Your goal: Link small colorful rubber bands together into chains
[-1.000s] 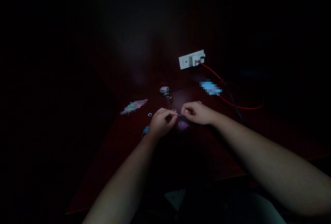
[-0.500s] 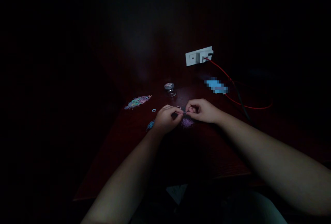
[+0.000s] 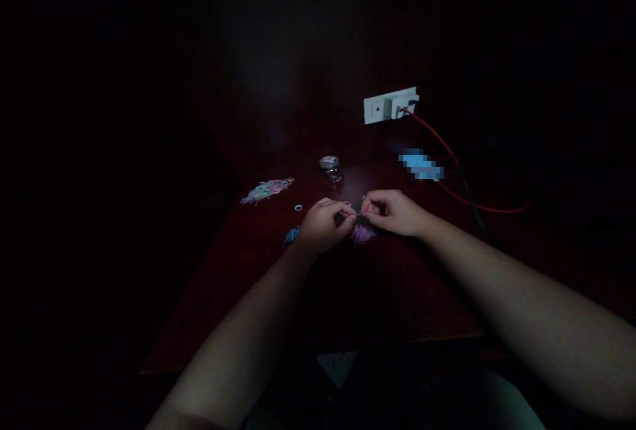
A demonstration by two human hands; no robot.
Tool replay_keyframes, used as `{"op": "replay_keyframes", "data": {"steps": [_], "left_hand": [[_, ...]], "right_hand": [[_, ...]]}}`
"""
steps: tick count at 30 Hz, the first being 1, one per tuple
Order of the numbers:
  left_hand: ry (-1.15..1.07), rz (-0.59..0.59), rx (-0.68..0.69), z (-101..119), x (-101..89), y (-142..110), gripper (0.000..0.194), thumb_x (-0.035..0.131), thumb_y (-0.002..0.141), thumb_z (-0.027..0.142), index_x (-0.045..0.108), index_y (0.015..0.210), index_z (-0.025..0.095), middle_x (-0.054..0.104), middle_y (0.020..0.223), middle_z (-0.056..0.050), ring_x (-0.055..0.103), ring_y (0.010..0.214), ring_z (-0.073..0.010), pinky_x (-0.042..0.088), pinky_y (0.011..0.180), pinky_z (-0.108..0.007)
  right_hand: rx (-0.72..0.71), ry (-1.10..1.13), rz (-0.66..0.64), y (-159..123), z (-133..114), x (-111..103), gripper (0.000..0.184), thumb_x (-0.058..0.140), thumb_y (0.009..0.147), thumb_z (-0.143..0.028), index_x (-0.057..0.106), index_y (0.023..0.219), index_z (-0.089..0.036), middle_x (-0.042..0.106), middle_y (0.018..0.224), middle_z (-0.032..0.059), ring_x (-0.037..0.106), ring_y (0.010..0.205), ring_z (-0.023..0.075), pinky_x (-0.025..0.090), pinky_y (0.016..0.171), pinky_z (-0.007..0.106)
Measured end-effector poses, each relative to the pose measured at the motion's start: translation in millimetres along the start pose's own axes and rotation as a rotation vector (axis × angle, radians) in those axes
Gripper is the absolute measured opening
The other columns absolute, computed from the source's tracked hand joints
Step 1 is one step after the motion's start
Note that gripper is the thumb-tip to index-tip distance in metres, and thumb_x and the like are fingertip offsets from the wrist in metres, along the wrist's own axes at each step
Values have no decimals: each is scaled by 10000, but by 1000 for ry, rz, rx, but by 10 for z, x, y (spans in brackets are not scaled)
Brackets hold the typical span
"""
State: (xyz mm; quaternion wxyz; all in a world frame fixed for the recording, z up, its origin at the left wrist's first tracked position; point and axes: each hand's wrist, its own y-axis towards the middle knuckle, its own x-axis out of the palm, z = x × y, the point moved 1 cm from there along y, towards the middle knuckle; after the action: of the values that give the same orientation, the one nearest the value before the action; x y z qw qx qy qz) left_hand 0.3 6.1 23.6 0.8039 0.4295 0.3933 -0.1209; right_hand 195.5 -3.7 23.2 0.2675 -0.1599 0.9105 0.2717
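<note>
Head view shows left hand [image 3: 325, 223] and right hand [image 3: 395, 211] pinching the ends of a thin band [image 3: 358, 214], seemingly to hold it taut, above a purple pile [image 3: 364, 235] at six o'clock.

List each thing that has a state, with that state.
Left hand: pinching thin band
Right hand: pinching it too
Thin band: held
Jar: upright, lid on
Multicoloured bands: heaped loosely
Lone blue band: lying flat
Blue bands: heaped, partly hidden
Purple bands: heaped
Charger: plugged into wall socket
Red cable: plugged into charger
</note>
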Motion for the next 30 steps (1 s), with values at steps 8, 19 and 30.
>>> {"op": "replay_keyframes", "data": {"steps": [8, 19, 30], "left_hand": [[8, 5, -13, -4, -10, -1, 64, 602, 812, 236, 656, 814, 202, 700, 813, 2, 599, 789, -153, 460, 784, -298], [6, -1, -21, -26, -4, -9, 82, 590, 810, 226, 666, 825, 202, 705, 825, 1, 594, 792, -160, 461, 770, -296], [11, -3, -71, -29, -21, -14, 88, 587, 813, 243, 661, 803, 197, 706, 829, -11, 603, 806, -165, 472, 765, -296]], "right_hand": [[18, 8, 0, 2, 3, 5, 95, 587, 752, -233, 604, 771, -142, 513, 637, -8, 443, 572, 97, 358, 536, 232], [19, 26, -16, -1, 52, 2, 88, 573, 753, -214, 605, 793, -142, 518, 647, -9, 442, 567, 95, 357, 533, 228], [17, 7, -1, 6, 70, -2, 127, 578, 780, -267, 610, 788, -145, 516, 646, -8, 438, 569, 100, 353, 533, 232]]}}
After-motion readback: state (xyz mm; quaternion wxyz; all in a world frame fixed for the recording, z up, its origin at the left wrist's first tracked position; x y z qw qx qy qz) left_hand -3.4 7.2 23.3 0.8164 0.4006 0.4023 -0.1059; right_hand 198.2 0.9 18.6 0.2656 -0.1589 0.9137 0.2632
